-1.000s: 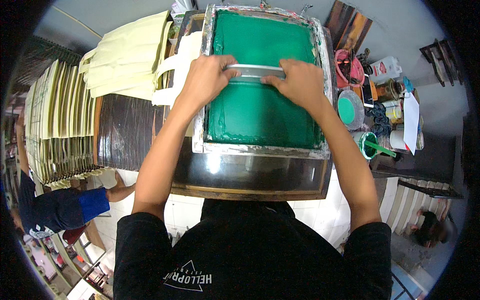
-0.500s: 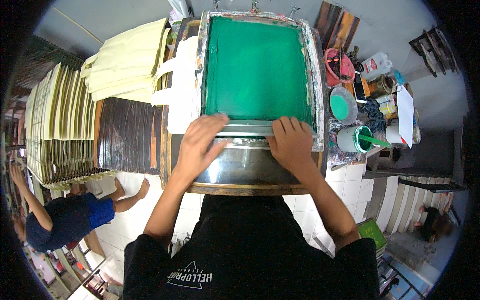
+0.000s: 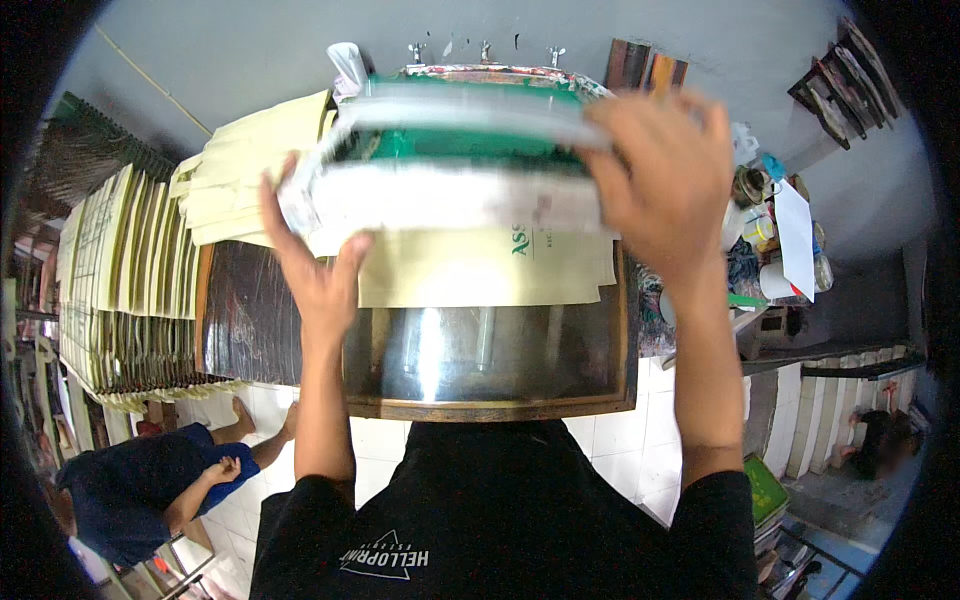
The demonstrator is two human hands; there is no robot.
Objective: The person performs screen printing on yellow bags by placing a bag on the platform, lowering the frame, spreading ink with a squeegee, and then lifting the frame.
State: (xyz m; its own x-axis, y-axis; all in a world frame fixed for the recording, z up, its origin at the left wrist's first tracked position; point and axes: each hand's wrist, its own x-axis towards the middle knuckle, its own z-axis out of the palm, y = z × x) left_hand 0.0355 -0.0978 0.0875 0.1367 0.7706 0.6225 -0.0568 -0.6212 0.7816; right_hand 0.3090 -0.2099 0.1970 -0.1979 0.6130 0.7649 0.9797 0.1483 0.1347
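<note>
— Screen-printing frame [image 3: 470, 150]?
— Tilted up off the cream paper bag [image 3: 480, 265] lying on the glass-topped printing table [image 3: 490, 350].
— Right hand [image 3: 665, 180]?
— Fingers wrapped over the frame's near right edge.
— Left hand [image 3: 315, 265]?
— Fingers spread apart, touching the near left corner.

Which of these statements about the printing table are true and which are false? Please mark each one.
1. The green screen frame is lifted off the table. True.
2. The right hand holds the raised frame at its right end. True.
3. The cream sheet under the frame is blank. False: green print shows on it.
4. The left hand rests flat on the floor. False: it is up at the frame's left end.
5. The stack of cream sheets lies right of the frame. False: it lies left.
</note>
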